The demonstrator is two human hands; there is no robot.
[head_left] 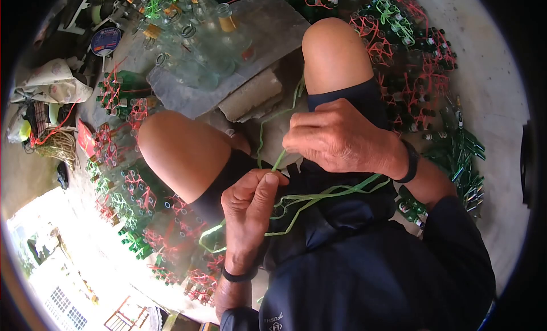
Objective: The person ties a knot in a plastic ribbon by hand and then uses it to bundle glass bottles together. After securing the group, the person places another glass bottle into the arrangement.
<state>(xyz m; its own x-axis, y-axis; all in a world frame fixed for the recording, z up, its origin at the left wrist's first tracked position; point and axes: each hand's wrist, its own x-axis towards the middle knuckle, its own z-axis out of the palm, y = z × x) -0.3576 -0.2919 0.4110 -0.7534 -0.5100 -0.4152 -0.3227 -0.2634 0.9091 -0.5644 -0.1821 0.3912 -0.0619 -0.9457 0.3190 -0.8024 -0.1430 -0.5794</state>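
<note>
Between my two hands runs a strand of light green plastic twine. My left hand is closed, pinching the twine between thumb and forefinger. Higher and to the right, my right hand is closed too, its curled fingers gripping the other end of that stretch. Loose green strands lie across my lap below the hands, and one loops out past my left wrist. Another thin strand hangs down between my knees. The fingertips of my right hand are partly hidden by its own knuckles.
Clear glass bottles stand on a grey stone slab beyond my knees, with a brick-like block at its near edge. Bundles of green bottles tied with red twine line both sides. Loose green bottles lie at the right.
</note>
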